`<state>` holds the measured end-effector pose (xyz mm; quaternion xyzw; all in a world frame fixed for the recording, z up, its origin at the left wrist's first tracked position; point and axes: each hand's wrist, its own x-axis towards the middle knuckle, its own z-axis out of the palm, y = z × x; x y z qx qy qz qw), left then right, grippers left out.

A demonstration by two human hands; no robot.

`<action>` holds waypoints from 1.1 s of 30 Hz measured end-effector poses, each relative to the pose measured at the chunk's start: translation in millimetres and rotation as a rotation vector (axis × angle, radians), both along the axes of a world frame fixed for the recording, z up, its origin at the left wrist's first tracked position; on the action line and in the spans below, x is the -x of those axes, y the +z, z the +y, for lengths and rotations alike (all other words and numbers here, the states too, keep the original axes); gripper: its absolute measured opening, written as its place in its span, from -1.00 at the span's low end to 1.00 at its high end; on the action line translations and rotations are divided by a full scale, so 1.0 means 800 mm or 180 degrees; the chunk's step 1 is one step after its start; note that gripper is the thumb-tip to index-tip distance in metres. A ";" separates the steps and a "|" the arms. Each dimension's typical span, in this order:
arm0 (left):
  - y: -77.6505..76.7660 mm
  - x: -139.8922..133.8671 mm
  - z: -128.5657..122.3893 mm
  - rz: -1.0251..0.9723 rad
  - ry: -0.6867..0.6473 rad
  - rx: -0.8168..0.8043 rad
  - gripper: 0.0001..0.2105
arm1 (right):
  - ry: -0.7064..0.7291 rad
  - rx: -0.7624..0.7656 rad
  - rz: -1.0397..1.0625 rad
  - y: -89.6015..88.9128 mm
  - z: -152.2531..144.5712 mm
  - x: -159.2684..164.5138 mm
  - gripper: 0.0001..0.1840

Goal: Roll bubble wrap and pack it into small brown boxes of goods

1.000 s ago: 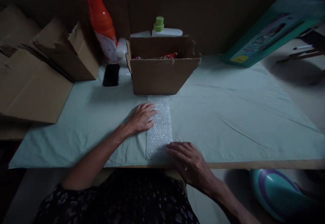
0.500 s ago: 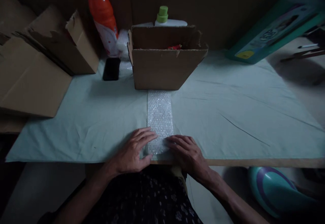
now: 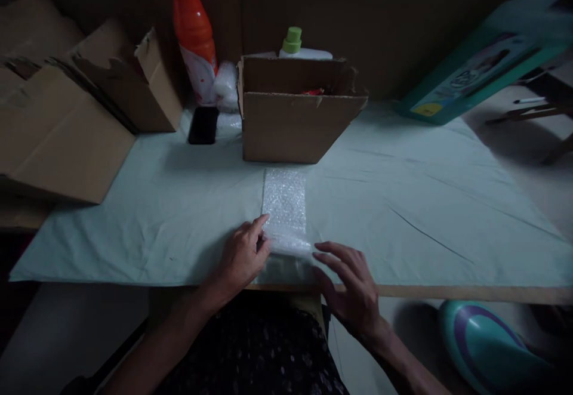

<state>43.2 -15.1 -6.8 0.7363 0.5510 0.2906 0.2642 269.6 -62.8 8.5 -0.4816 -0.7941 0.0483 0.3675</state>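
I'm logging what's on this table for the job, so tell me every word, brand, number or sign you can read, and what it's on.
None can be read with certainty.
Teal container: logo and lettering on its label, too blurred to read.
Orange bottle: marks on its pale label, too small to read.
Cardboard box: no print visible on its near face.
Bubble wrap: no print visible.

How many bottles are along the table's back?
3: orange bottle left of the open cardboard box; green-capped white bottle behind it; teal bottle far right. More may be hidden there.
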 end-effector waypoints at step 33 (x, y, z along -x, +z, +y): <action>0.011 0.002 -0.006 0.0876 -0.0038 -0.0618 -0.77 | 0.0372 0.0108 -0.0689 -0.023 0.028 0.011 -0.68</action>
